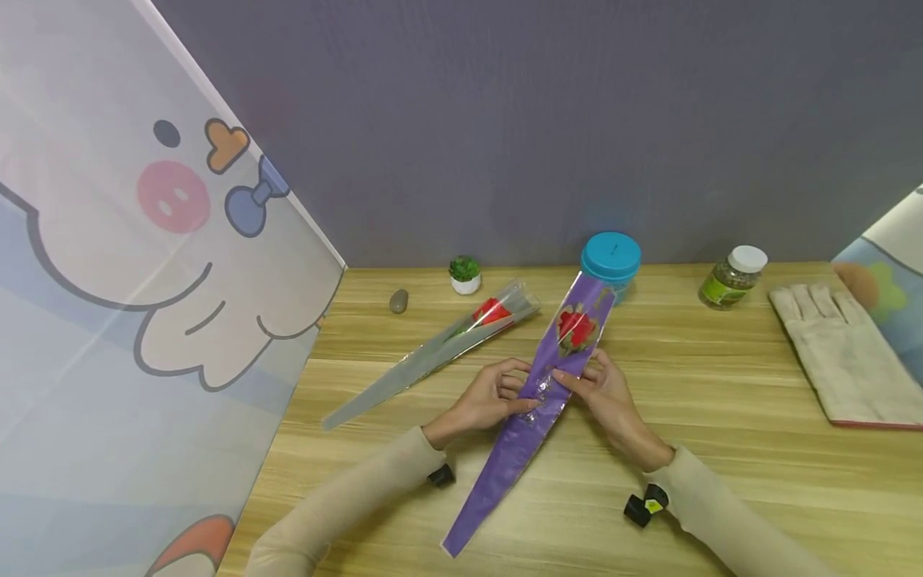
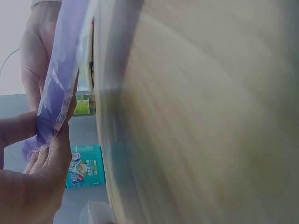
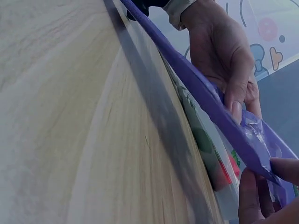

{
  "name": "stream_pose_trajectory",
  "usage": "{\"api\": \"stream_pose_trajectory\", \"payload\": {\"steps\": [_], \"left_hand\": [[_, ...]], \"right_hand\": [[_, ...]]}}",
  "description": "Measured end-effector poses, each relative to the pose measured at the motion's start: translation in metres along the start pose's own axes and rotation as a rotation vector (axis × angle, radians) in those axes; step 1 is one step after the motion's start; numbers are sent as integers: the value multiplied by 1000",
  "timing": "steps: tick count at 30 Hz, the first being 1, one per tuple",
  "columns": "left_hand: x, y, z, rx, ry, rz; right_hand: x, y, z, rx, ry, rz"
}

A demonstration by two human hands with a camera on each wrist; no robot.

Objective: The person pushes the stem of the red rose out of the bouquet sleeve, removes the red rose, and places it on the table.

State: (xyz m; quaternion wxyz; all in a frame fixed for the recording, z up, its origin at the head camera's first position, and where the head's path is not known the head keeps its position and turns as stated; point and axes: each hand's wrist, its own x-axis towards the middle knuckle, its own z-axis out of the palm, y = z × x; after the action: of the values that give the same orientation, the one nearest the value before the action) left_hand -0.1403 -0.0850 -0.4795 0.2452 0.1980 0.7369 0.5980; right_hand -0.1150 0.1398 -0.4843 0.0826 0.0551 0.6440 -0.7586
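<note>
A red artificial rose in a long purple wrapping sleeve [image 1: 515, 445] is held above the table by both hands. My left hand [image 1: 486, 398] grips the sleeve's left edge, thumb on top and fingers beneath. On the opposite edge my right hand [image 1: 609, 401] pinches it a little higher up, close below the red bloom [image 1: 575, 328]. Between the thumbs the clear film is creased. In the right wrist view the purple sleeve [image 3: 210, 102] bows over the wood, casting a shadow. A second wrapped rose [image 1: 425, 361], in a grey-clear sleeve, lies on the table to the left.
Along the back stand a small potted plant [image 1: 465, 276], a blue-lidded tub [image 1: 611, 258] and a jar with a white lid [image 1: 731, 278]. A grey stone [image 1: 398, 301] lies at the back left. Pale work gloves [image 1: 847, 357] lie at the right edge.
</note>
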Motion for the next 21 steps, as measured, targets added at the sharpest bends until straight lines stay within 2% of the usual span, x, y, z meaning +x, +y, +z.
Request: {"api": "stream_pose_trajectory", "payload": {"steps": [7,16,21], "left_hand": [[1,1,3,-11,-22,36],[3,-1,5,-68,3,12],[1,0,4,-47,8,-9]], "right_hand": [[1,-2,1,-33,16,-14],[4,-5,-2,-82,36,-26],[4,-10,-6,-119,48,-29]]}}
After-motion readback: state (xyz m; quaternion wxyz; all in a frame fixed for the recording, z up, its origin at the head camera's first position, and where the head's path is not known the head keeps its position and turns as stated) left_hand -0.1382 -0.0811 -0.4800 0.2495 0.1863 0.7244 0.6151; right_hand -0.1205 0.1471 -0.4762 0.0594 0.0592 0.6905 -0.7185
